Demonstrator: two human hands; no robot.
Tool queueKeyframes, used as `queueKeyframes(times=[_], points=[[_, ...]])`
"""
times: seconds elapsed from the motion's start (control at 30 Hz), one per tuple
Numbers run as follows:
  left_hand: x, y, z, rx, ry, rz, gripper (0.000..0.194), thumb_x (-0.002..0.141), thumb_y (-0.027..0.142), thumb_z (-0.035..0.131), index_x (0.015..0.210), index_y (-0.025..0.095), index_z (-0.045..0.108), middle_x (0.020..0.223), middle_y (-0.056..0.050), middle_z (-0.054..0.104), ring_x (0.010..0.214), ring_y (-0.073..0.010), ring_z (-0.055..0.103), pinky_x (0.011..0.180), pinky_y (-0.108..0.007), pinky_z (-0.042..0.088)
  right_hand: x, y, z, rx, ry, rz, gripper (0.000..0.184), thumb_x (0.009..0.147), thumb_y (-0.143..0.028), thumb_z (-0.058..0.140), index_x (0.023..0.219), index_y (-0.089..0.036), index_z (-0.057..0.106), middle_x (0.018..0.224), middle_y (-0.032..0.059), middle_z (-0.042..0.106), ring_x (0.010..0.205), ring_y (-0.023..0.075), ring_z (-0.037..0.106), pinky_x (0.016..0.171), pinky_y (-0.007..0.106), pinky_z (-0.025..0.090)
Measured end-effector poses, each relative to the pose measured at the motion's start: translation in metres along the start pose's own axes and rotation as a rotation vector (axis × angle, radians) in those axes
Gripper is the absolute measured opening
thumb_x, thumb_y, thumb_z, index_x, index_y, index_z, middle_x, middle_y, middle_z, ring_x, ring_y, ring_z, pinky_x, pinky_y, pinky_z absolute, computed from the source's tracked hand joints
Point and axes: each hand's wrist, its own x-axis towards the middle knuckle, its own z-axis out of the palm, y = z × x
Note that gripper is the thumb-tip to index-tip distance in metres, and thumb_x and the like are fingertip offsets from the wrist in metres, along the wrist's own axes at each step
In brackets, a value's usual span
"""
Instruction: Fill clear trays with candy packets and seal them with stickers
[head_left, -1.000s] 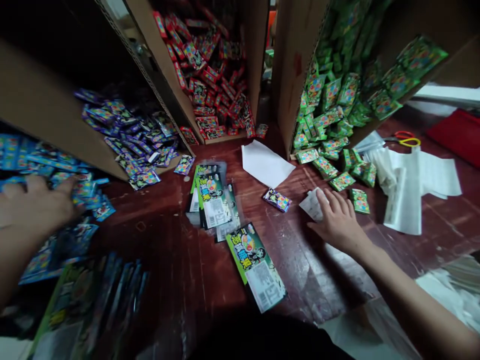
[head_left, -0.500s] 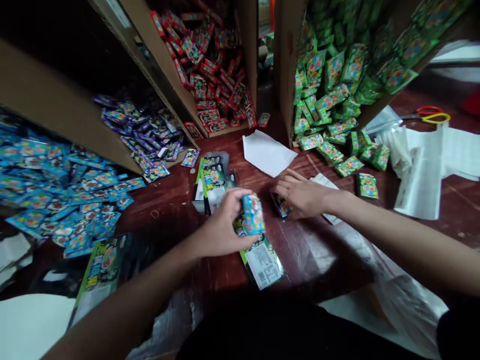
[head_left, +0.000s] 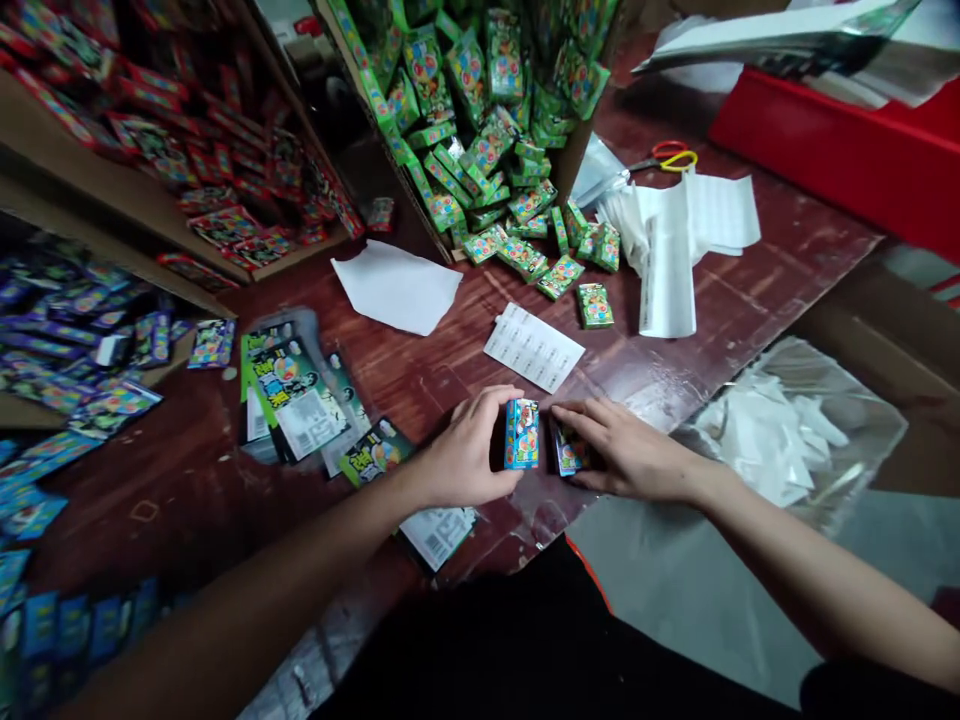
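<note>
My left hand [head_left: 474, 448] is closed round a small blue box [head_left: 522, 434] with bright printed pictures, held upright by its top and bottom ends over the table. Close beside it, my right hand [head_left: 619, 448] grips a small purple box [head_left: 570, 450], partly covered by the fingers. A narrow gap separates the two boxes. Under and behind my left forearm lie flat green-and-black printed packages [head_left: 306, 400] with white barcode labels. A white sheet of printed stickers [head_left: 534, 347] lies just beyond my hands.
Cardboard cartons spill green boxes [head_left: 525, 258], red boxes [head_left: 247, 235] and purple boxes [head_left: 82, 340]. White paper [head_left: 399, 285], scissors [head_left: 673, 156] and label strips [head_left: 667, 260] lie on the table [head_left: 480, 290]. Right of its edge, a clear bag [head_left: 795, 440] holds white scraps.
The view has swung right. My left hand has brought the blue box closer to the purple box at my right hand; the sticker sheet now shows uncovered beyond my hands.
</note>
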Motion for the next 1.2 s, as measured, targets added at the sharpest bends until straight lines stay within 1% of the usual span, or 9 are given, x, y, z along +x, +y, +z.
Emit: queueKeyframes(times=[0.2, 0.3, 0.43, 0.57, 0.67, 0.8, 0.93, 1.03, 1.2], points=[[0.011, 0.016, 0.009, 0.367, -0.117, -0.012, 0.085, 0.068, 0.031, 0.072, 0.147, 0.020, 0.042, 0.126, -0.014, 0.052, 0.121, -0.0371, 0.048, 0.109, -0.053, 0.034, -0.002, 0.012, 0.015, 0.057, 0.102, -0.036, 0.109, 0.087, -0.040, 0.069, 0.163, -0.020, -0.006, 0.144, 0.0192, 0.051, 0.123, 0.0372, 0.053, 0.103, 0.060, 0.046], [0.019, 0.008, 0.022, 0.376, -0.191, -0.022, 0.100, 0.072, 0.044, 0.076, 0.155, 0.015, 0.028, 0.132, -0.017, 0.053, 0.120, -0.0369, 0.050, 0.107, -0.053, 0.034, -0.002, 0.016, 0.022, 0.113, 0.131, -0.069, 0.113, 0.087, -0.048, 0.070, 0.162, -0.023, -0.010, 0.154, 0.0184, 0.044, 0.131, 0.0371, 0.050, 0.107, 0.061, 0.044], [0.020, -0.010, 0.037, 0.279, -0.133, -0.027, 0.125, 0.068, 0.063, 0.079, 0.160, 0.016, 0.009, 0.152, -0.020, 0.041, 0.136, -0.0376, 0.040, 0.112, -0.052, 0.031, 0.001, 0.019, 0.034, 0.237, 0.194, -0.118, 0.114, 0.087, -0.053, 0.071, 0.162, -0.023, -0.011, 0.161, 0.0189, 0.034, 0.142, 0.0356, 0.042, 0.113, 0.059, 0.041], [0.017, -0.012, 0.042, 0.245, -0.123, 0.004, 0.100, 0.072, 0.059, 0.079, 0.153, 0.021, 0.033, 0.146, -0.015, 0.049, 0.132, -0.0349, 0.044, 0.111, -0.051, 0.033, 0.002, 0.017, 0.038, 0.284, 0.224, -0.151, 0.116, 0.086, -0.053, 0.072, 0.162, -0.022, -0.010, 0.167, 0.0205, 0.017, 0.152, 0.0351, 0.028, 0.119, 0.055, 0.036], [0.015, -0.007, 0.041, 0.239, -0.105, -0.014, 0.081, 0.073, 0.050, 0.078, 0.143, 0.023, 0.047, 0.140, -0.012, 0.053, 0.127, -0.0341, 0.048, 0.109, -0.051, 0.036, 0.002, 0.026, 0.019, 0.235, 0.267, -0.129, 0.120, 0.081, -0.058, 0.075, 0.162, -0.023, -0.006, 0.168, 0.0186, 0.015, 0.154, 0.0354, 0.021, 0.122, 0.055, 0.031], [0.013, -0.006, 0.039, 0.213, -0.057, -0.061, 0.074, 0.074, 0.038, 0.074, 0.141, 0.023, 0.047, 0.137, -0.011, 0.055, 0.125, -0.0330, 0.049, 0.109, -0.050, 0.039, 0.016, 0.072, -0.032, -0.022, 0.382, 0.056, 0.103, 0.089, -0.054, 0.068, 0.163, -0.020, 0.004, 0.166, 0.0184, 0.020, 0.153, 0.0351, 0.022, 0.123, 0.054, 0.028], [0.007, -0.012, 0.034, 0.225, -0.019, -0.122, 0.073, 0.071, 0.030, 0.072, 0.140, 0.025, 0.046, 0.137, -0.010, 0.056, 0.126, -0.0328, 0.049, 0.110, -0.050, 0.039, 0.053, 0.128, -0.080, -0.273, 0.210, 0.192, 0.101, 0.085, -0.049, 0.072, 0.160, -0.010, 0.017, 0.164, 0.0243, 0.023, 0.150, 0.0416, 0.027, 0.121, 0.061, 0.023], [-0.002, -0.010, 0.019, 0.259, -0.046, -0.195, 0.077, 0.068, 0.034, 0.077, 0.139, 0.025, 0.048, 0.137, -0.010, 0.057, 0.125, -0.0338, 0.050, 0.109, -0.052, 0.039, 0.080, 0.140, -0.099, -0.291, 0.122, 0.119, 0.099, 0.083, -0.047, 0.072, 0.160, -0.012, 0.020, 0.162, 0.0235, 0.030, 0.148, 0.0423, 0.030, 0.120, 0.065, 0.019], [0.005, -0.023, -0.040, 0.344, -0.067, -0.160, 0.101, 0.063, 0.068, 0.079, 0.146, 0.022, 0.046, 0.150, -0.015, 0.049, 0.136, -0.0377, 0.044, 0.119, -0.058, 0.026, 0.084, 0.131, -0.099, -0.159, 0.274, -0.146, 0.094, 0.084, -0.048, 0.071, 0.159, -0.017, 0.023, 0.160, 0.0206, 0.035, 0.146, 0.0418, 0.033, 0.119, 0.065, 0.020]])
